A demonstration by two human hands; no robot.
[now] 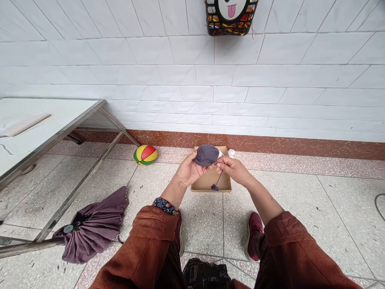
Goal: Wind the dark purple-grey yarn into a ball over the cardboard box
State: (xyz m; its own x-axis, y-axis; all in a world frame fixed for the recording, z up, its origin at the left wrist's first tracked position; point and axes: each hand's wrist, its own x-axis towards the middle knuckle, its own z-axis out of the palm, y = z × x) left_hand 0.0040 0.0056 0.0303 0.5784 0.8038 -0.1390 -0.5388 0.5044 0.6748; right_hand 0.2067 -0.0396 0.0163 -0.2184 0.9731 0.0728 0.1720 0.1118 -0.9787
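A ball of dark grey-purple yarn rests in my left hand, with the thumb and fingers around its left and lower sides. At its right side, my right hand pinches a strand of the same yarn between thumb and fingertips. From that pinch the strand hangs down to a small dark tangle of yarn. Below both hands a shallow cardboard box sits on the floor, partly covered by them. Something white shows at the box's back right corner.
A yellow, red and green ball lies near the wall at left. A folded purple umbrella lies beside a metal-framed table. High on the tiled wall hangs a black basket with colourful contents. My shoes flank the floor before me.
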